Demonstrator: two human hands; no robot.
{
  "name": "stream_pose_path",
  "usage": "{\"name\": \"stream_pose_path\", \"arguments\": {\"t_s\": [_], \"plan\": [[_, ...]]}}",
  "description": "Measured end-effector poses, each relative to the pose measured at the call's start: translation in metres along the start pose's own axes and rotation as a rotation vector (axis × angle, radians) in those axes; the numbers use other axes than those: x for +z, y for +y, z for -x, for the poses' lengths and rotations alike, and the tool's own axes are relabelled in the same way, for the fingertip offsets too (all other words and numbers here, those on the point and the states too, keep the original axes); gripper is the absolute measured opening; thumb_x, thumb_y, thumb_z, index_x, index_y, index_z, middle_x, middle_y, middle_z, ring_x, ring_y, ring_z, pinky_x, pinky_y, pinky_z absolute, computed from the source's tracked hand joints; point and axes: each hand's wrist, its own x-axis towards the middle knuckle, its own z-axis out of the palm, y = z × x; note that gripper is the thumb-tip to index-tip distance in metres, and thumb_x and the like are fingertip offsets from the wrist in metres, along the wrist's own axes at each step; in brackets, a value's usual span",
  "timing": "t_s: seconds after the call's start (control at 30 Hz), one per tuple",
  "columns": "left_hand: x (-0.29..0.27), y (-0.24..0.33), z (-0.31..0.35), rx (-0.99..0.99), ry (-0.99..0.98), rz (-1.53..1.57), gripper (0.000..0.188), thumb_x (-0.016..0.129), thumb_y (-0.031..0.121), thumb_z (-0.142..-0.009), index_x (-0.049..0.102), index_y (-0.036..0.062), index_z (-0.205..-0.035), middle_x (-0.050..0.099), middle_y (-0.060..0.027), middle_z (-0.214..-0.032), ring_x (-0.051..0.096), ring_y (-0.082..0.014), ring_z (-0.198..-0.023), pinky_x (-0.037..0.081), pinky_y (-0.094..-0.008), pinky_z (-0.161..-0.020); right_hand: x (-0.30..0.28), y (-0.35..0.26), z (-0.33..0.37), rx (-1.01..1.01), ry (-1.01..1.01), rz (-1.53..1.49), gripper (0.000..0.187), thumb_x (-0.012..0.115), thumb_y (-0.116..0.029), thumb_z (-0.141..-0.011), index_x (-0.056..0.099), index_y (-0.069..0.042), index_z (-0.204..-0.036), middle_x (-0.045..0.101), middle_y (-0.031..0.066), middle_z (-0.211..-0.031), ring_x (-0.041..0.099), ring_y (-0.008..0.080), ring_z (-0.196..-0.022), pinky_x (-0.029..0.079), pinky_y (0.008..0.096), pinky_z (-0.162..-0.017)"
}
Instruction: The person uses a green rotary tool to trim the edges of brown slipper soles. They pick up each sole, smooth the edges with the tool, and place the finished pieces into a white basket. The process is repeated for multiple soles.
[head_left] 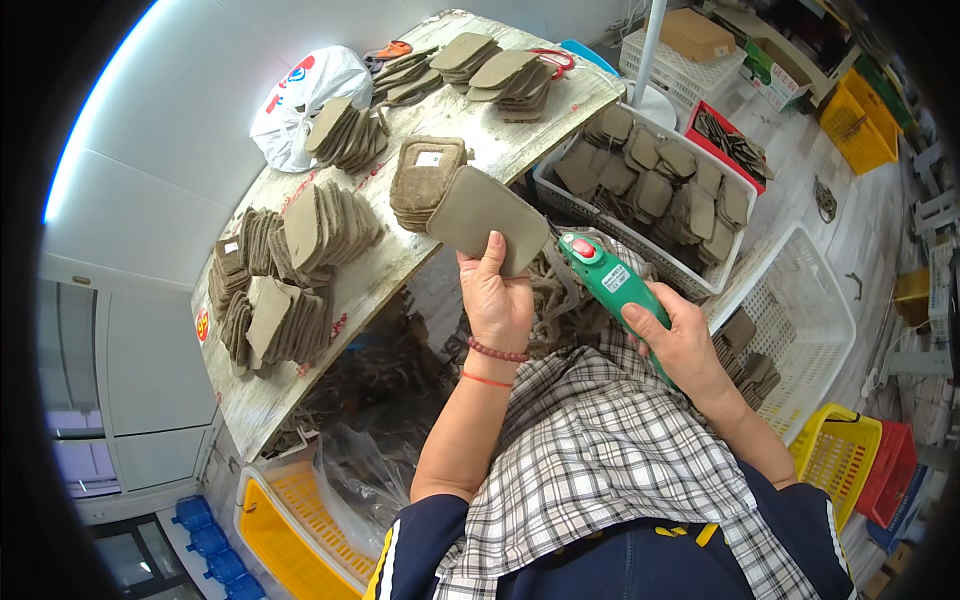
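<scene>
My left hand [497, 300] is closed on a flat, grey-brown fabric pad [488, 218] with rounded corners, thumb on top and fingers underneath. In my right hand [678, 340] is a green electric cutter [612, 280] with a red button. Its narrow tip points at the pad's right edge; whether the two touch is hard to tell. Just behind the held pad, a stack of similar pads [425, 180] with a white label on top lies at the table edge.
The worktable [400, 262] carries several more pad stacks [330, 228], red-handled scissors [556, 62] and a white plastic bag [310, 105]. To the right are a white crate of pads [650, 190] and a larger white basket [800, 310]. A yellow crate [300, 520] stands at lower left.
</scene>
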Motion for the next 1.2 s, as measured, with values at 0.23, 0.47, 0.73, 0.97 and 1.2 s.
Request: {"name": "stream_pose_path", "arguments": {"t_s": [0.23,0.47,0.73,0.97,1.2], "plan": [[0.001,0.000,0.009,-0.043,-0.032,-0.033,0.033,0.055,-0.001,-0.093,0.050,0.0072,-0.124,0.058,-0.0061,-0.122,0.056,-0.0215,-0.113,0.048,-0.0378,-0.098,0.010,-0.016,-0.013,-0.030,0.031,-0.050,0.043,0.064,-0.034,-0.092,0.060,0.001,-0.115,0.060,0.0005,-0.074,0.054,0.0064,-0.061,0.045,0.0228,-0.055],[-0.014,0.132,-0.045,0.277,0.044,-0.675,0.043,0.064,-0.007,-0.083,0.045,-0.0010,-0.121,0.057,-0.0091,-0.110,0.060,-0.0166,-0.094,0.053,-0.0299,-0.085,-0.024,0.006,-0.005,-0.017,0.114,-0.023,0.038,0.060,-0.033,-0.094,0.059,0.002,-0.110,0.059,0.0020,-0.084,0.055,0.0068,-0.068,0.044,0.0214,-0.055],[-0.061,0.269,-0.134,0.495,0.384,-1.555,0.040,0.071,0.008,-0.081,0.058,-0.0012,-0.117,0.063,-0.0122,-0.109,0.061,-0.0227,-0.097,0.049,-0.0340,-0.085,-0.026,0.012,-0.007,-0.016,0.107,-0.096,0.040,0.061,-0.034,-0.094,0.059,0.003,-0.112,0.059,0.0029,-0.085,0.055,0.0077,-0.069,0.044,0.0220,-0.055],[-0.014,0.150,-0.114,1.020,0.003,-2.269,0.051,0.076,0.025,-0.076,0.060,0.0053,-0.120,0.059,-0.0140,-0.122,0.049,-0.0301,-0.119,0.033,-0.0420,-0.105,-0.036,0.017,-0.004,0.012,0.133,-0.065,0.041,0.061,-0.032,-0.094,0.058,0.003,-0.114,0.060,0.0029,-0.085,0.055,0.0080,-0.068,0.045,0.0226,-0.056],[-0.013,0.082,-0.116,0.600,-0.147,-2.372,0.058,0.064,0.040,-0.084,0.057,-0.0038,-0.120,0.061,-0.0201,-0.116,0.055,-0.0361,-0.111,0.042,-0.0425,-0.096,-0.027,0.015,-0.004,0.001,0.085,-0.026,0.041,0.062,-0.032,-0.093,0.059,0.002,-0.115,0.060,0.0026,-0.082,0.053,0.0074,-0.065,0.044,0.0224,-0.056]]}}
